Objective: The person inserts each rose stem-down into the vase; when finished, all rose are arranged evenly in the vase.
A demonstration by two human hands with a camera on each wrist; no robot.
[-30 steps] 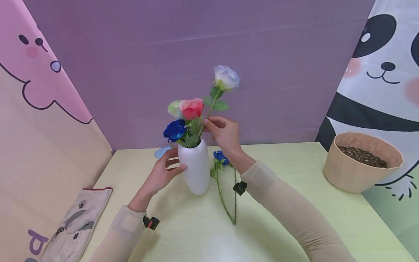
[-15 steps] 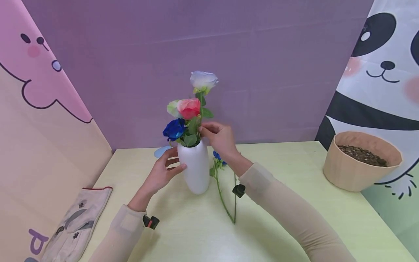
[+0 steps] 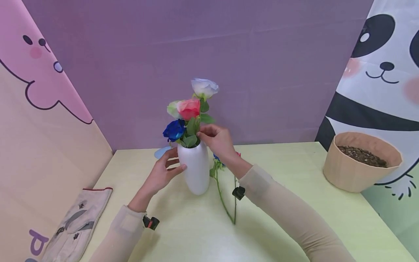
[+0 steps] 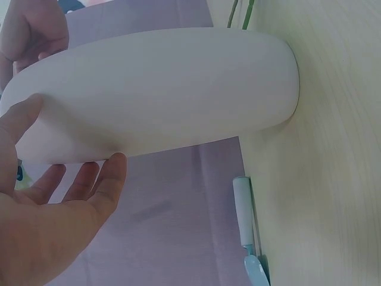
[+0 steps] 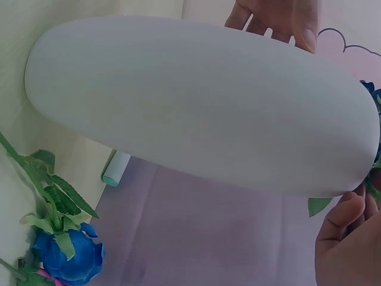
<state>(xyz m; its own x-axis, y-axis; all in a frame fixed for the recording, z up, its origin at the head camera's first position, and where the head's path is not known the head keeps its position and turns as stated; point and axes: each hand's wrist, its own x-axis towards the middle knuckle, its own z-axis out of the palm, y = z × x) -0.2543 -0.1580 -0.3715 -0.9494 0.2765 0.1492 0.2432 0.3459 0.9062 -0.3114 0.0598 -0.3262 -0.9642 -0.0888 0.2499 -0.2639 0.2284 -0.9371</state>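
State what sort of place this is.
Probably a small staged tabletop set, not a lived-in room: a creased purple backdrop and a panda print close in a pale table, which bears a white vase of flowers and a tan pot.

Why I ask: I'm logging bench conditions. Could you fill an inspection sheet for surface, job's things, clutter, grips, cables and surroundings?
Surface: pale wood-grain tabletop.
Job's things: smooth white rounded vase, holding a dark-blue rose, coral-pink rose and pale-green rose; tall white rose above; loose blue rose lying beside the vase.
Clutter: flat grey-white glove-like fabric, pale-blue handled tool, round tan pot of dark granules.
Grips: left grip holds the vase; right grip apparently pinches the white rose low, near the vase's top.
Cables: nothing seen.
Surroundings: creased purple sheet, panda print, pink cartoon print.
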